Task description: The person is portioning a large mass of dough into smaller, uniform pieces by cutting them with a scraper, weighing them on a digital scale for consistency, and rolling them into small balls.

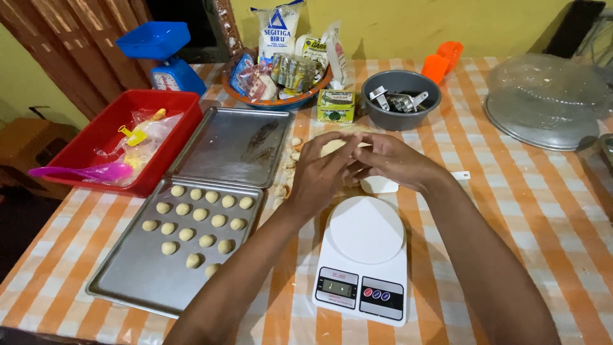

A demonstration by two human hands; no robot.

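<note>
A person's left hand (322, 172) and right hand (391, 161) meet above a white digital kitchen scale (363, 259), fingers cupped together around a pale lump of dough (333, 146), smooth and cream-coloured, mostly hidden between the palms. To the left, a metal baking tray (137, 281) holds 17 small round dough balls (199, 214) in rows; a second, bare tray (236, 145) lies just behind it. The table wears an orange-and-white checked cloth (530, 211). Behind stand a red plastic tub (102, 131), a blue scale (167, 61), a grey bowl (400, 118) of metal cutters, and a clear domed cover (546, 102), against a yellow wall (408, 22).
</note>
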